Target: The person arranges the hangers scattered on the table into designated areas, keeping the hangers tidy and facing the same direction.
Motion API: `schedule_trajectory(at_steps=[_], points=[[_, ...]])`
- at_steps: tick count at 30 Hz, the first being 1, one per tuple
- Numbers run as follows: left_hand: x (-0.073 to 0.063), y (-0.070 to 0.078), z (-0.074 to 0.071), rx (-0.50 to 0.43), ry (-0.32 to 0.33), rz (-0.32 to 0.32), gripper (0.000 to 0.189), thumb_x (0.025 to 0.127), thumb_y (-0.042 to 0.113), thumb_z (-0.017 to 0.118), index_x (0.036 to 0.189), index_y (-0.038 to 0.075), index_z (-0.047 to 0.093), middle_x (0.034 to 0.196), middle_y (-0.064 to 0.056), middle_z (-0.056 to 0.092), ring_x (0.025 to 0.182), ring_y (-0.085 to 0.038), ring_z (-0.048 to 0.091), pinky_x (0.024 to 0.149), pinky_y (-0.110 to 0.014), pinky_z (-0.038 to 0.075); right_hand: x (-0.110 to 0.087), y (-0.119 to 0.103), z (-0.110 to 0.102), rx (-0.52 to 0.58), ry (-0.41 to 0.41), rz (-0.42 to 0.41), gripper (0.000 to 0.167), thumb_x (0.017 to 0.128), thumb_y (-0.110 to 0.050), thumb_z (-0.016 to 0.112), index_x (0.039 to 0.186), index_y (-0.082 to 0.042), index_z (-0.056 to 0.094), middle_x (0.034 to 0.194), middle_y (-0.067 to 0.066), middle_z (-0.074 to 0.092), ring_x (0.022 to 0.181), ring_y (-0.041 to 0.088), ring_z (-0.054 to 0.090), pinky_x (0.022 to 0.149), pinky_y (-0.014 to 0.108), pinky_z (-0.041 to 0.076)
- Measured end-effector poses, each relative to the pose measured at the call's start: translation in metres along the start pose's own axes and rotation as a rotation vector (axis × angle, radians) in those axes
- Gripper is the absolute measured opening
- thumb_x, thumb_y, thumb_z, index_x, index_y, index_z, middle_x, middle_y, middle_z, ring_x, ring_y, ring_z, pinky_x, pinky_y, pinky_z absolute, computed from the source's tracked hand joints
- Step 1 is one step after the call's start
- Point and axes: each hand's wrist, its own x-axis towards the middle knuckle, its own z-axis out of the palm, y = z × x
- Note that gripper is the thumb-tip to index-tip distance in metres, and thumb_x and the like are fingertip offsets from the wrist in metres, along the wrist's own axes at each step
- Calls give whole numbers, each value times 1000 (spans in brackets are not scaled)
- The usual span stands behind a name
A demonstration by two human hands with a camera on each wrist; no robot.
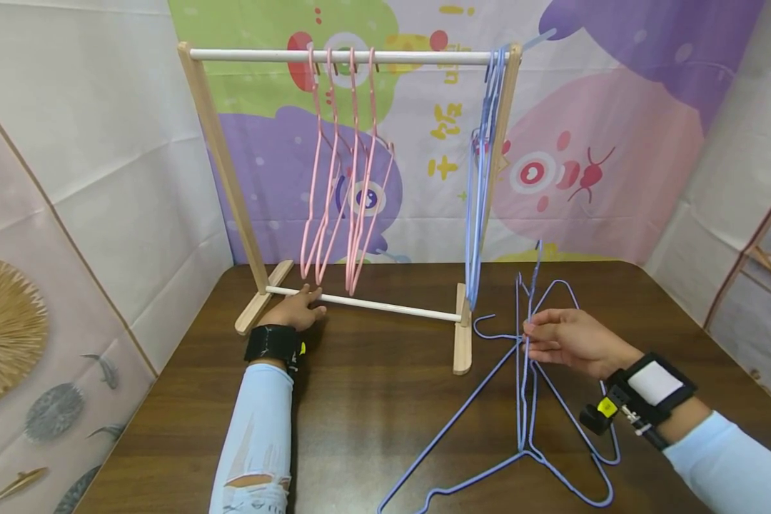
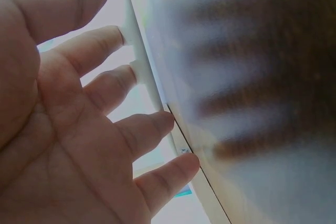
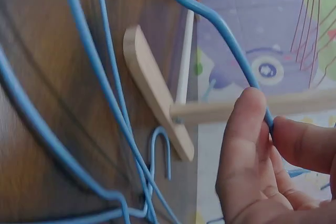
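Observation:
My right hand (image 1: 575,343) pinches the wire of a blue hanger (image 3: 226,32) between thumb and fingertips, its hook pointing up in the head view. Other blue hangers (image 1: 450,421) lie tangled on the table below and around it. At the left, my left hand (image 1: 293,308) has its fingers spread, fingertips right at the lower white bar (image 1: 385,305) of a wooden rack. From the rack's top bar (image 1: 250,55) hang several pink hangers (image 1: 310,193) near the middle. Bunched against the right post (image 1: 502,121) are several more blue hangers (image 1: 472,214).
The rack's feet (image 1: 462,350) stand on a dark brown table (image 1: 347,407). Behind it hangs a cartoon-printed cloth (image 1: 417,164). Pale fabric walls (image 1: 90,143) close in both sides.

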Motion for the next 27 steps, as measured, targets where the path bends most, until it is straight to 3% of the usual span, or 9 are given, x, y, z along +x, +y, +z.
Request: schedule_trajectory(at_steps=[11, 27], points=[[2, 0, 0, 3, 1, 11, 60, 109, 25, 45, 159, -2, 27, 163, -36, 11, 147, -58, 16, 121, -66, 15, -13, 0, 27, 98, -105, -51, 5, 104, -1, 56, 103, -2, 60, 95, 8, 71, 85, 16, 72, 84, 31, 61], [4, -3, 0, -1, -11, -1, 61, 108, 27, 45, 160, 1, 25, 164, -34, 10, 148, -56, 17, 121, -64, 18, -18, 3, 61, 70, -139, -81, 7, 101, -2, 61, 105, 1, 56, 94, 10, 70, 83, 17, 73, 84, 35, 61]])
